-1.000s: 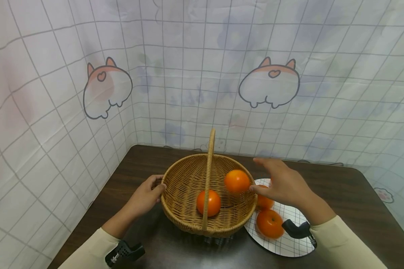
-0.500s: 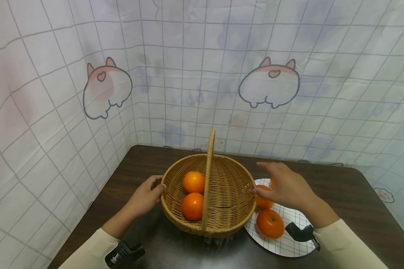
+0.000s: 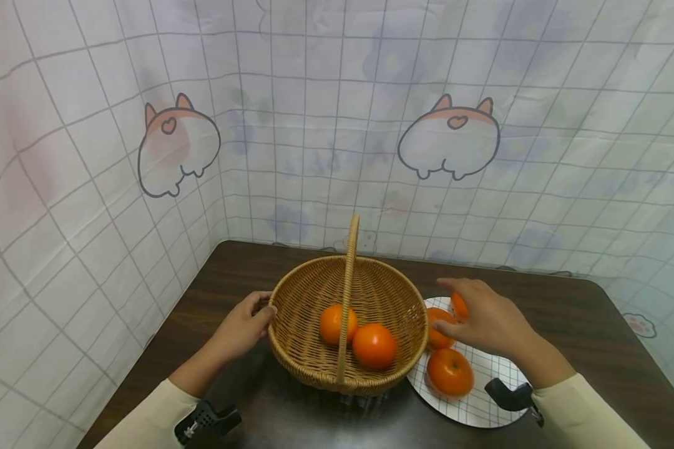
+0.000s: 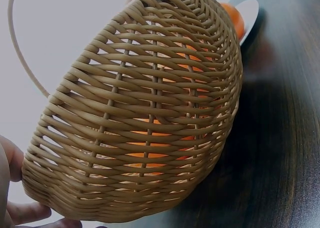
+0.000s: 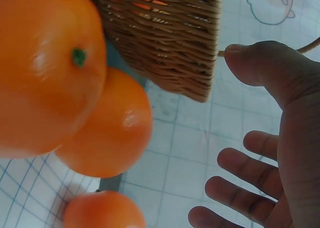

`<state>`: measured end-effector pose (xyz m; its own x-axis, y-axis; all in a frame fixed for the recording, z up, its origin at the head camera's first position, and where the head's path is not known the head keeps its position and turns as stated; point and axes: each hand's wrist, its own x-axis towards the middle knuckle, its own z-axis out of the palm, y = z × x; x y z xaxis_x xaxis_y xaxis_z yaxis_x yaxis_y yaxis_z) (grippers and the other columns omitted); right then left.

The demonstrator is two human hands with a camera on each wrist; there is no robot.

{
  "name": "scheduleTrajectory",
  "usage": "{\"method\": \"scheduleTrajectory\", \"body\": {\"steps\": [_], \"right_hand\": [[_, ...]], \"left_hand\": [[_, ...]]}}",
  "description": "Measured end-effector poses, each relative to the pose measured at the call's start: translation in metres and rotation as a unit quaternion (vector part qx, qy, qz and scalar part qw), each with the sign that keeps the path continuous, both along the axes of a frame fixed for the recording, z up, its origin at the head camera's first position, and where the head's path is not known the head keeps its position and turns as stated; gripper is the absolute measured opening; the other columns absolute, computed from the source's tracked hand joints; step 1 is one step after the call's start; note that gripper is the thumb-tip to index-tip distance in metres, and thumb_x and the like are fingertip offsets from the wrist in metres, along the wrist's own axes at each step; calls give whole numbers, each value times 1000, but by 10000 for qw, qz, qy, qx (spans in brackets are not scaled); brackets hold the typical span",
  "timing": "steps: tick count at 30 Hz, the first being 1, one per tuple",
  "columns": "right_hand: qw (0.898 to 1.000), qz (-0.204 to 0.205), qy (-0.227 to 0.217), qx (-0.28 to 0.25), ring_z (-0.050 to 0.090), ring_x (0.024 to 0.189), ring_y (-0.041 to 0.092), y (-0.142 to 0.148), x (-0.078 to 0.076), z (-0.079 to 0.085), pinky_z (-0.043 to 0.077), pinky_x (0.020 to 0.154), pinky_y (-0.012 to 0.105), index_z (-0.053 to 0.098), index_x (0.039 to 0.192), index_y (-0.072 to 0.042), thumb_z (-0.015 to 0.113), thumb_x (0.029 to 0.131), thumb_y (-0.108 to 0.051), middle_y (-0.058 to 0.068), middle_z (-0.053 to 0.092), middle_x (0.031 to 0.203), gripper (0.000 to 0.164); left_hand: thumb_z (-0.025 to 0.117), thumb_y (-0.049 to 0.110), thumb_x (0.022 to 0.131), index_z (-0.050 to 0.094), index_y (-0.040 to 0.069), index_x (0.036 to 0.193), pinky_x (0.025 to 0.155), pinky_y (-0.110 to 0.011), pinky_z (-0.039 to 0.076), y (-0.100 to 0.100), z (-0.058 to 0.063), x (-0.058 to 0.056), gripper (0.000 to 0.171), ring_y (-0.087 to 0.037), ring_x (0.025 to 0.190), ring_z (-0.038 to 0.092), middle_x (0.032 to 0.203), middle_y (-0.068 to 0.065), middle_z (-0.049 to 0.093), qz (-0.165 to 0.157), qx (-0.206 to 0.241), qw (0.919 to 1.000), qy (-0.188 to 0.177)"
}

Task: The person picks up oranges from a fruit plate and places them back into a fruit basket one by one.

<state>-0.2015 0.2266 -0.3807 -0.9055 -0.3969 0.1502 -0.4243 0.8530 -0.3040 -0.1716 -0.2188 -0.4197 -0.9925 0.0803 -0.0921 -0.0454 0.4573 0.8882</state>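
Observation:
A wicker basket with an arched handle stands on the table, two oranges lying inside it. My left hand holds its left rim, thumb on the inside; the left wrist view shows the woven wall close up. To the basket's right, a white checked plate bears three more oranges. Over the plate's far part hovers my right hand, holding nothing. The right wrist view shows its fingers spread apart from thumb, near oranges.
The dark wooden table extends around the basket and plate. A white gridded curtain with cartoon animal prints hangs behind the table and at its left. Both wrists wear black camera mounts.
An orange dropped from beside my right hand into the basket. Both oranges there rolled left, then back toward the middle. My right hand moved slightly right; my left hand stayed on the rim.

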Motion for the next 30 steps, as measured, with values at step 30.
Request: {"method": "scheduleTrajectory", "body": {"steps": [30], "right_hand": [[9993,-118,-341,50,61,118,40,18,-1,-38,56,77,59,56,144,-7,80,82,-57,17,59,140,83]], "left_hand": [[48,27,108,42,3,151,86,-45,55,-1,0,1,49,-24,103,62,137,-20,57,-7,-80,10000,52]]}}
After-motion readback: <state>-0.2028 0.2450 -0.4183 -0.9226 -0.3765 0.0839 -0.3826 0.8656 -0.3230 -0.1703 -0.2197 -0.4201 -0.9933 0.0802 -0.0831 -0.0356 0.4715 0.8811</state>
